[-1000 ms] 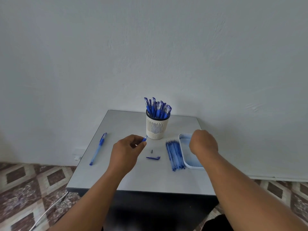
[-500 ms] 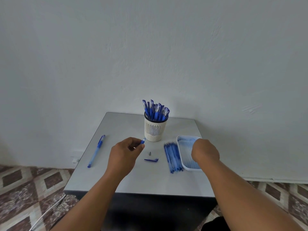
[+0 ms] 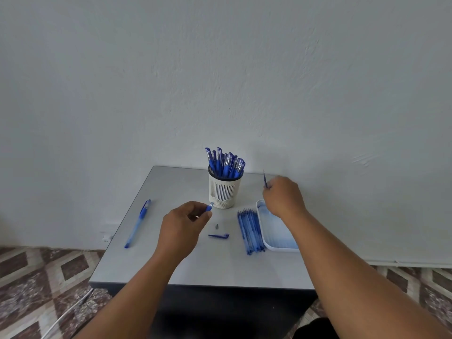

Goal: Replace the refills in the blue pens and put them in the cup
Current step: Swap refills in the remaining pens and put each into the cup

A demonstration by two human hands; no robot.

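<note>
My left hand [image 3: 182, 227] grips a blue pen barrel [image 3: 209, 207] whose open end points toward the white slotted cup [image 3: 223, 190]. Several capped blue pens [image 3: 226, 163] stand in that cup. My right hand [image 3: 283, 195] is raised above the white tray [image 3: 269, 238] and pinches a thin blue refill [image 3: 265, 179], which sticks upward. A bundle of blue refills [image 3: 249, 231] lies left of the tray. A loose pen cap [image 3: 219, 236] and a small grey tip [image 3: 216, 226] lie on the grey table [image 3: 151, 260]. One whole blue pen [image 3: 138, 222] lies at the table's left.
The table stands against a plain white wall. Its front edge is near my forearms. A patterned tile floor shows on both sides, with a white cable [image 3: 66, 314] on the floor at the lower left.
My right hand rose from the tray and moved back, now holding a refill upright. My left hand stayed nearly still with the barrel.
</note>
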